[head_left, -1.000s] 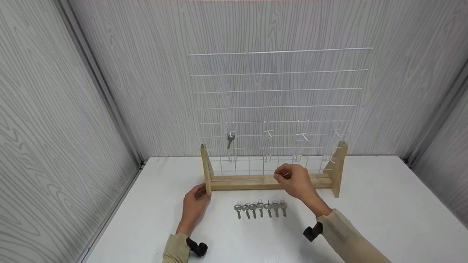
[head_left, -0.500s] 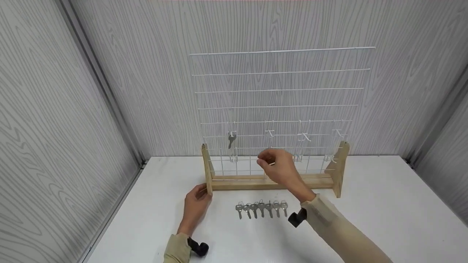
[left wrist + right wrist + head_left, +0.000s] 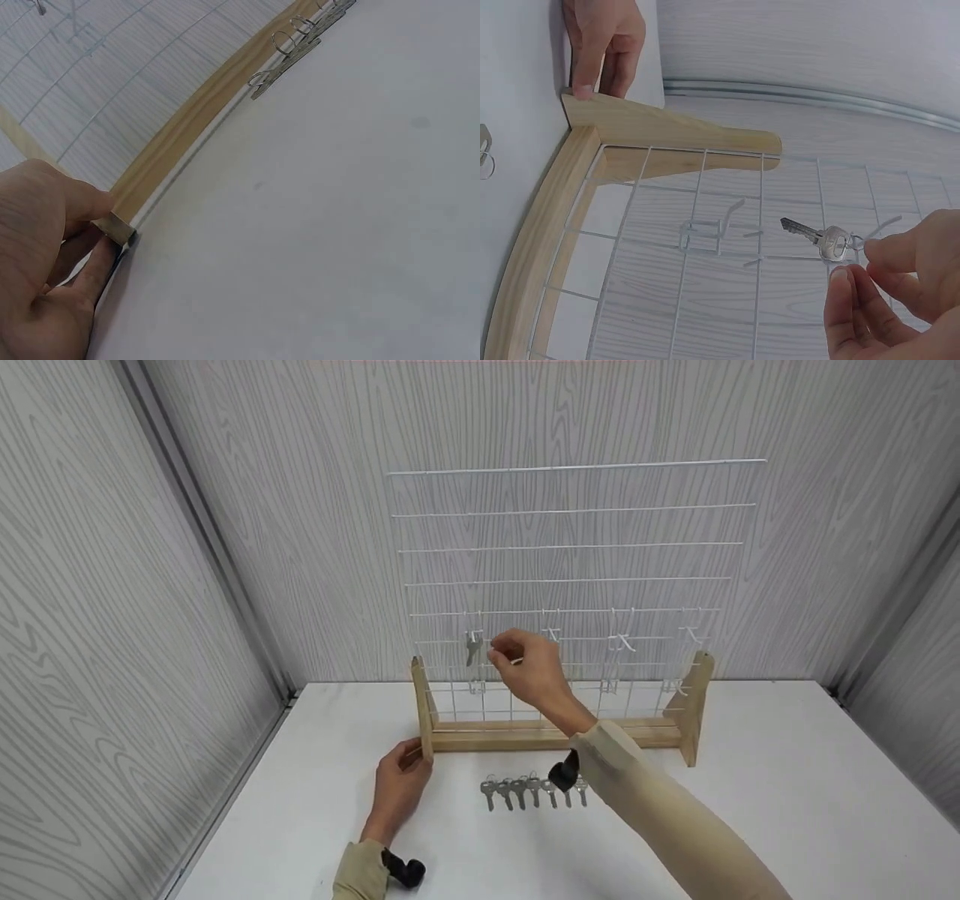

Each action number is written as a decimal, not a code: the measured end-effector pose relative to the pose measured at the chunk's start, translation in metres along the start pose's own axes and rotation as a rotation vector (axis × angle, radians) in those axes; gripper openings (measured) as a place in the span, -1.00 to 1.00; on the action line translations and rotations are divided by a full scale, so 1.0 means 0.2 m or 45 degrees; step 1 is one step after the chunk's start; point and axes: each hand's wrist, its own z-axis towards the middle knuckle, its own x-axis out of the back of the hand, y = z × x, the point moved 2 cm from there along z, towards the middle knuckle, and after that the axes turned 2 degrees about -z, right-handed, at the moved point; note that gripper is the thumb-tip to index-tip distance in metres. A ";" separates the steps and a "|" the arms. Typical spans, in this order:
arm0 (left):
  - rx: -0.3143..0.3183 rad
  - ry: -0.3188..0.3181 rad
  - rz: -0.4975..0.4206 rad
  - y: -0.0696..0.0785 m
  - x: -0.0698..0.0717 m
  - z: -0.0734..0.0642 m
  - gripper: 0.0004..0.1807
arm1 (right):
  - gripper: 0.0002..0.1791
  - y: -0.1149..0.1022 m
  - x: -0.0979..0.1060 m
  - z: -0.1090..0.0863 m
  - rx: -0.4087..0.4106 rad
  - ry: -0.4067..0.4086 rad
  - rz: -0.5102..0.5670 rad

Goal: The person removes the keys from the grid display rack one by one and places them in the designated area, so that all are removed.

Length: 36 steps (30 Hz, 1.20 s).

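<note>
A silver key [image 3: 473,648] with a small ring hangs from the upper left hook of a white wire grid rack [image 3: 577,581]. Just right of it is my right hand [image 3: 529,664], fingers bent, with thumb and fingertips apart. In the right wrist view the thumb tip appears right beside the ring of the key [image 3: 832,244]. My left hand [image 3: 401,784] grips the front foot of the rack's left wooden side [image 3: 422,709]; the left wrist view has thumb and fingers on either side of that wooden end [image 3: 116,227].
Several more ringed keys [image 3: 521,793] lie in a row on the white table [image 3: 480,855] in front of the rack's wooden base bar [image 3: 495,742]. Other white hooks [image 3: 622,642] are on the grid to the right and below. Grey wood-patterned panels [image 3: 247,510] enclose the back and sides.
My right hand has moved left and up, from in front of the base bar to beside the hanging key. The left hand keeps its grip on the rack's foot.
</note>
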 end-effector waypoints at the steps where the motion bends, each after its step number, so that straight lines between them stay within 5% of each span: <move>1: -0.004 0.003 0.005 0.00 0.00 0.00 -0.51 | -0.80 -0.01 -0.01 0.02 0.002 0.007 0.000; 14: 0.001 0.022 0.024 0.00 -0.01 -0.01 -0.51 | -0.82 -0.02 -0.10 0.12 -0.065 0.023 -0.061; 36: 0.064 0.050 0.026 0.01 -0.01 0.01 -0.50 | -0.84 -0.05 -0.13 0.14 -0.037 0.062 -0.034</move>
